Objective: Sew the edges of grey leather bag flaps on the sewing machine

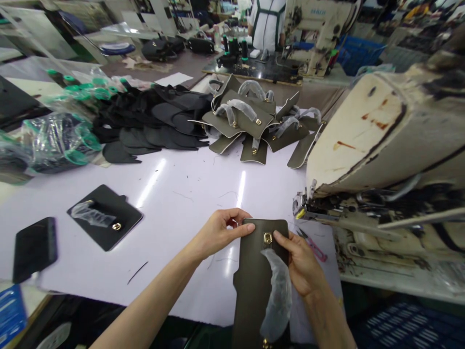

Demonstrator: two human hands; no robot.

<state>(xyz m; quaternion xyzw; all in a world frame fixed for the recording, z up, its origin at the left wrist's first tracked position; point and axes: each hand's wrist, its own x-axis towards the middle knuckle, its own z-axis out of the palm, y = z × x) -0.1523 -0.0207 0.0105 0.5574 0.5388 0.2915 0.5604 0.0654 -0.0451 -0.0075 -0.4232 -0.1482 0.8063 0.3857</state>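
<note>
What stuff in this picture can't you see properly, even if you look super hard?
All in the head view:
Green panel: its bottom end is cut off by the lower edge.
Cloudy wrap: the plastic blurs what is inside.
Left hand and right hand: some fingers hide behind the panel.
Person at the back: head cut off by the top edge.
Lettering up there: too small and blurry.
</note>
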